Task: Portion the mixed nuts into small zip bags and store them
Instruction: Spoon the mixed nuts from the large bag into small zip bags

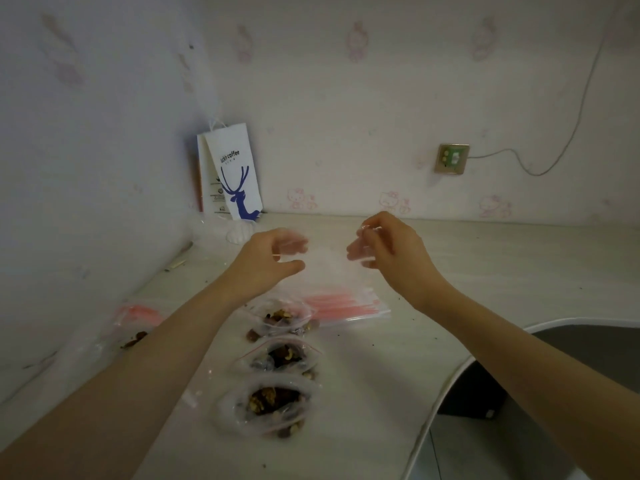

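Mixed nuts, brown and in broken pieces, sit in three small clear plastic zip bags lined up on the pale countertop (398, 358) between your forearms: a far one (284, 318), a middle one (280, 356) and a near one (273, 407), with a few loose nuts beside them. More nuts lie in a larger clear bag with a pink zip strip (138, 318), partly hidden behind your left forearm. Above the counter you hold up an empty small clear zip bag (325, 261) between both hands, blurred. Your right hand (388, 251) pinches its edge with curled fingertips. Your left hand (270, 258) has curled fingers over the thumb with a gap between them; the blur hides whether they close on the film. Just beyond the far filled bag lies a flat stack of empty clear bags with pink strips (346, 306). A white paper bag with a blue deer print (232, 174) stands in the corner, and a grey sink (588, 348) lies to your right.
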